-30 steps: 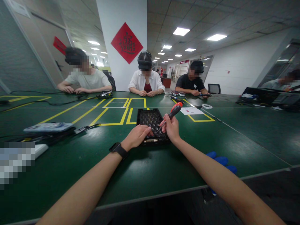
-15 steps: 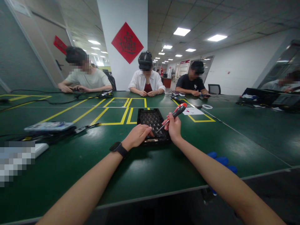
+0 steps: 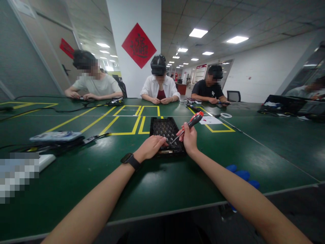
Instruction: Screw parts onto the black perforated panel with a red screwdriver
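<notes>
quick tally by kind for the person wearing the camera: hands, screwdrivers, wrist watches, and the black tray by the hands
Hands: 2 (left hand, right hand)
Screwdriver: 1, in the right hand
Black tray: 1
Watch: 1, on the left wrist
Total: 5

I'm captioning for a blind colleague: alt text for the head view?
The right hand points a red-and-black screwdriver into a black case on a green table; the left hand is at the case's left side. People sit opposite.
</notes>
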A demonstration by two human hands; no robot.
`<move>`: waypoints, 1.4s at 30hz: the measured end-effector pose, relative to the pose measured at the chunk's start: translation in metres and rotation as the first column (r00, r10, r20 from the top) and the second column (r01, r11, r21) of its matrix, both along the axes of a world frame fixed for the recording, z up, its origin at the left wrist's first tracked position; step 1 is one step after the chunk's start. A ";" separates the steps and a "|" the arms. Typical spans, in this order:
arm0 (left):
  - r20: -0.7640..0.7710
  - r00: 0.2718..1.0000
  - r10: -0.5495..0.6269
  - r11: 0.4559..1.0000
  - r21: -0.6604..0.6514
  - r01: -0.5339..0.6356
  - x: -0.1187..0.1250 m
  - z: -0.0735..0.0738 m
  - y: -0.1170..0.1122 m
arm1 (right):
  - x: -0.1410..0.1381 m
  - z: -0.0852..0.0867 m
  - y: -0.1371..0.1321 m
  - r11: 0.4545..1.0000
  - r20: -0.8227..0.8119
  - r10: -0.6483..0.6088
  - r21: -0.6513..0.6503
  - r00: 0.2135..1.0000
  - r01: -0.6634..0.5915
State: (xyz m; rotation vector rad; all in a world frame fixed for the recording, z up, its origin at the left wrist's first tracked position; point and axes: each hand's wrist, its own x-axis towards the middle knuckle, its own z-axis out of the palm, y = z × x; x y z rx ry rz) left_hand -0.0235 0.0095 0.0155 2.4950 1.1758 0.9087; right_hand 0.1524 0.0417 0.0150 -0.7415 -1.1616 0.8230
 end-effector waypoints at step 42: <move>0.039 0.998 0.047 0.991 0.120 -0.051 0.018 -0.008 0.005 | -0.002 0.010 -0.016 0.964 0.127 0.243 0.079 0.962 -0.254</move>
